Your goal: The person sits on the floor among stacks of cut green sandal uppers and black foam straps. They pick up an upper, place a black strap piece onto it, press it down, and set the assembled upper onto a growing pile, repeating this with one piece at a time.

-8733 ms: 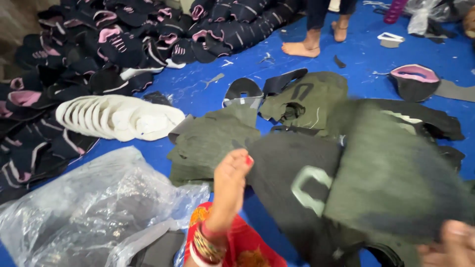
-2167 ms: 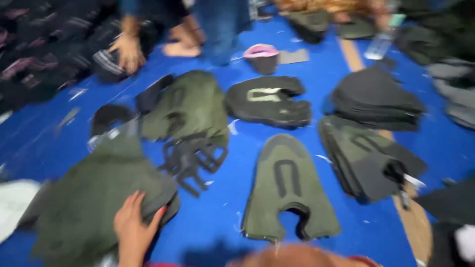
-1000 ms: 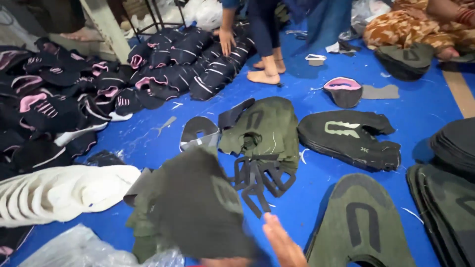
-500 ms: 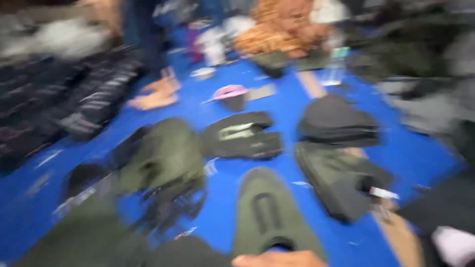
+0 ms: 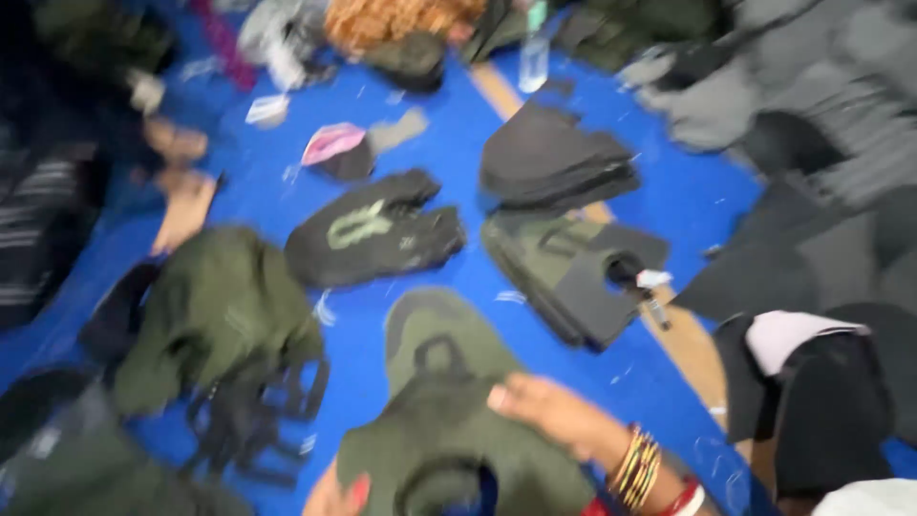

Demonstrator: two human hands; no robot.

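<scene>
- So, nearest to me: my right hand point(image 5: 549, 416) lies flat on top of the olive-green shoe upper point(image 5: 444, 411), fingers stretched out toward the left, fingertips point(image 5: 499, 397) touching the fabric around its middle. It's pressing, not pinching, far as I can tell.
- Gold and red bangles point(image 5: 645, 473) sit on that wrist.
- My left hand point(image 5: 334, 492) just peeks in at the bottom edge, right against the lower left corner of the same upper. Too blurry and cut off to say if it's gripping.
- The upper itself lies flat on the blue floor mat point(image 5: 401, 124), rounded toe end pointing away from me.
- Left of it, a heap of green uppers point(image 5: 220, 315) with black strappy pieces point(image 5: 253, 420).
- Further out: a black upper with a pale mark point(image 5: 373, 229), then a green-and-black stack point(image 5: 573, 272), and a dark stack point(image 5: 554, 162) beyond that.
- Far left, someone's bare feet point(image 5: 181, 182).
</scene>
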